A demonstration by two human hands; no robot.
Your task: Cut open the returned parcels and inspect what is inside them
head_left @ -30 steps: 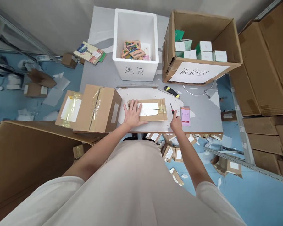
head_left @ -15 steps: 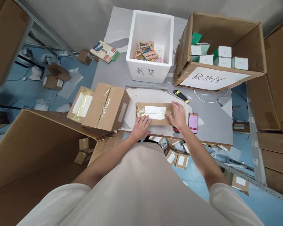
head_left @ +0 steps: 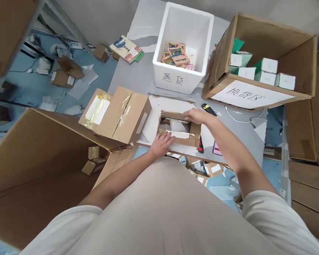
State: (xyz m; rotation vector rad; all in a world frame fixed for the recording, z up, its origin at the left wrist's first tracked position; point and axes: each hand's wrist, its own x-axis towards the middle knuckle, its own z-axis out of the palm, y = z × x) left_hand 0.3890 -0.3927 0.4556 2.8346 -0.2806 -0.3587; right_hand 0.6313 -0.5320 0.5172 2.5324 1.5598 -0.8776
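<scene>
A small cardboard box lies on the table with its top flaps parted. Inside it shows a whitish wrapped item, partly hidden by the flaps and my hands. My right hand grips the far flap near its right end, fingers bent over the edge. Flat across the near left edge rests my left hand, its fingers stretched over the cardboard. Close by on the right are a black and yellow box cutter, a red and black tool and a phone half covered by my right forearm.
Behind stand a white foam box holding several small packs and a large carton with green and white boxes. Taped parcels sit to the left, books at the back left. A big open carton stands beside the table.
The small box's top flaps have come apart, uncovering its contents. My right hand has moved from the box's right end to its far flap. The view has shifted slightly.
</scene>
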